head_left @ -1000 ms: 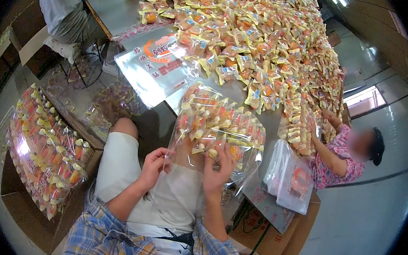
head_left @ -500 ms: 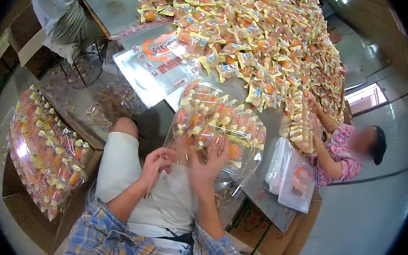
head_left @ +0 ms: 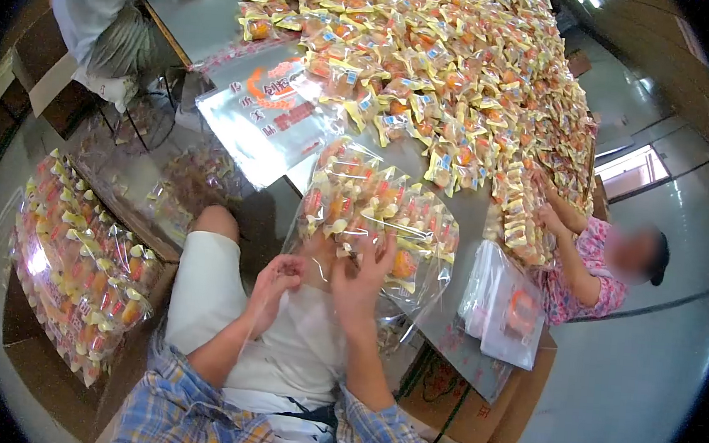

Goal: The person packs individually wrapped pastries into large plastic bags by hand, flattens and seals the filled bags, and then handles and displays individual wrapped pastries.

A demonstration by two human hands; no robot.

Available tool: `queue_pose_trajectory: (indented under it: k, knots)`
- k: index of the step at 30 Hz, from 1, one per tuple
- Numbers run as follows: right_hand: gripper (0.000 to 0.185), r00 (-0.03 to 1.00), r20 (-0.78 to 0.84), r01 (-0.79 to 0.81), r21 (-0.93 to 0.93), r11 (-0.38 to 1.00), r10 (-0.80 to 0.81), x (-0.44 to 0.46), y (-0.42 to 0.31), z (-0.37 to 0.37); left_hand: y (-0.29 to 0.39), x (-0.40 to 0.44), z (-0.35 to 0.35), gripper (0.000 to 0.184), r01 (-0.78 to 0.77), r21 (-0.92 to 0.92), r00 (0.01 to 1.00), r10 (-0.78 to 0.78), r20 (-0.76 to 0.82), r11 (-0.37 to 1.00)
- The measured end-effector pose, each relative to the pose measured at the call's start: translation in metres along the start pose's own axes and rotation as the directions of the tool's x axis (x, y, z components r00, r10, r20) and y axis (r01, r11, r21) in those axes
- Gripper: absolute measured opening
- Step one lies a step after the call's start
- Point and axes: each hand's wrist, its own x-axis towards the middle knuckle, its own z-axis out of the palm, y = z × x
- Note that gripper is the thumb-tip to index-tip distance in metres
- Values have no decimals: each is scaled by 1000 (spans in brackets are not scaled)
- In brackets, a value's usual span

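Note:
In front of my lap, a large clear plastic bag point(head_left: 408, 226) filled with rows of small wrapped snacks lies partly on the table edge. Its loose, transparent mouth end hangs toward me over my knees. My left hand point(head_left: 281, 278) pinches the film at the left of this end, fingers closed. Against the near side of the bag is my right hand point(head_left: 359, 288), its fingers stretched upward and apart, close to the nearest snack packs. Clear film overlaps both hands, so exact contact is hard to make out.
A heap of wrapped snacks point(head_left: 450, 71) covers the metal table. Flat printed bags point(head_left: 263, 114) lie at left, another stack of bags point(head_left: 514, 309) at right. A filled bag point(head_left: 80, 266) sits in a carton point(head_left: 50, 385) on my left. Two co-workers sit around the table.
My left hand has shifted slightly, drawing the film outward. My right hand's fingers have come a little closer together. The co-worker at right has moved a hand along the snack row.

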Motion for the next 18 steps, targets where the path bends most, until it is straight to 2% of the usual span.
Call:
queue_pose_trajectory:
  k: [2,4,8,11,14,18]
  knots:
    - [43,998,32,-45,13,999,45,-3,-3,-11,0,2,-1,36,-29,-23,999,29,-14,999]
    - [41,994,-29,-103,136,985,108,-11,19,-5,-3,4,-4,37,-47,-53,999,47,-4,997]
    - [37,973,-146,-128,311,942,181,-14,37,4,2,8,-8,36,129,-163,991,-134,-20,978]
    - [37,998,-25,-55,-6,998,55,-10,34,-2,0,7,-13,35,171,-155,985,-172,7,973]
    - [42,1000,15,-26,-81,996,28,-9,26,-1,0,7,-11,34,152,-103,988,-153,2,983]
    - [54,996,-72,-46,-35,998,43,-8,3,0,-4,7,-16,33,171,-51,985,-172,-23,984]
